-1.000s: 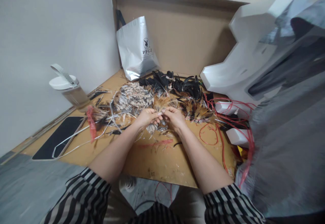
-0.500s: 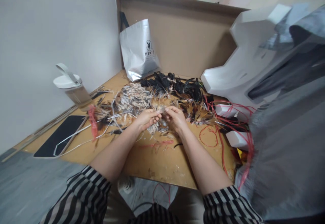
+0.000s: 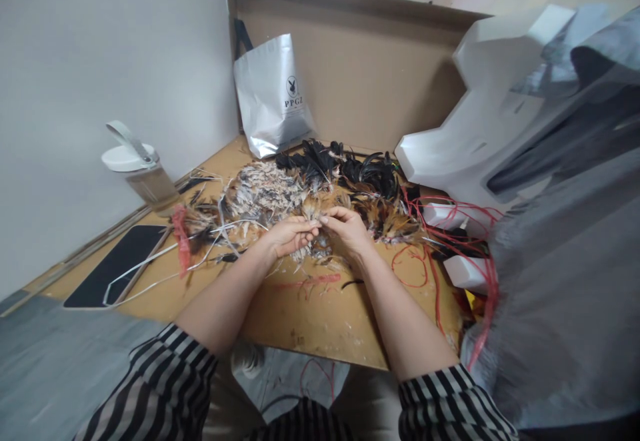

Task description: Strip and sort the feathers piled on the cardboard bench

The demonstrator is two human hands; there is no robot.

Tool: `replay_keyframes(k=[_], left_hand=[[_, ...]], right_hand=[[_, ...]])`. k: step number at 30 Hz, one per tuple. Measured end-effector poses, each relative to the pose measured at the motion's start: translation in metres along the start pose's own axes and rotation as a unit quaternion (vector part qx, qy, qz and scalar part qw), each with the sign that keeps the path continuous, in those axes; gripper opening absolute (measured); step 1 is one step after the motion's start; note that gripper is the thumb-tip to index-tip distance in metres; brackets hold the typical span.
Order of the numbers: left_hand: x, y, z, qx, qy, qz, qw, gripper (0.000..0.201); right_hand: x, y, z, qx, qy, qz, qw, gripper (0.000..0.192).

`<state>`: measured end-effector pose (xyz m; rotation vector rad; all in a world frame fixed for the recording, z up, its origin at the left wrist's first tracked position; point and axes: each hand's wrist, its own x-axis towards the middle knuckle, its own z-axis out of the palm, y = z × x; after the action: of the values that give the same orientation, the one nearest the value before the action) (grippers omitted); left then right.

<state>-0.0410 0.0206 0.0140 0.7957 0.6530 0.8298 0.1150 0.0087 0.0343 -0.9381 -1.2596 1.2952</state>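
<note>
Over the middle of the wooden table (image 3: 300,327), my left hand (image 3: 294,235) and my right hand (image 3: 349,229) meet fingertip to fingertip. Both are closed in a pinch on a small tuft of pale brown feathers (image 3: 314,214). Just beyond them spreads a heap of whitish and grey feathers (image 3: 265,187). Black feathers (image 3: 325,161) lie at the back, and orange-brown feathers (image 3: 390,221) are to the right of my right hand. Some of the pile under the hands is hidden.
A dark tablet-like slab (image 3: 117,267) lies at left, near a lidded cup (image 3: 150,181). A silver bag (image 3: 273,101) leans against a cardboard panel (image 3: 370,74). Red strings (image 3: 435,281) tangle by white blocks (image 3: 467,274) at right. Grey cloth (image 3: 570,294) hangs beside the table.
The fingertips of both hands have drawn closer together, and the feather tuft between them now stands more upright. The view has shifted slightly.
</note>
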Motion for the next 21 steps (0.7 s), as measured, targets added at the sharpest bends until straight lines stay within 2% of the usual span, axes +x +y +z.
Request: replay_keyframes(k=[6, 14, 21], left_hand=[[0.000, 0.001, 0.006, 0.032, 0.061, 0.060, 0.996, 0.018], [-0.001, -0.003, 0.011, 0.099, 0.057, 0.053, 0.992, 0.020], [0.001, -0.003, 0.010, 0.134, 0.090, 0.087, 0.983, 0.025]], right_hand=[[0.003, 0.003, 0.000, 0.001, 0.063, -0.017, 0.998, 0.024], [0.005, 0.015, 0.001, -0.023, 0.065, -0.027, 0.997, 0.022], [0.005, 0.014, 0.001, -0.053, 0.068, -0.016, 0.996, 0.026]])
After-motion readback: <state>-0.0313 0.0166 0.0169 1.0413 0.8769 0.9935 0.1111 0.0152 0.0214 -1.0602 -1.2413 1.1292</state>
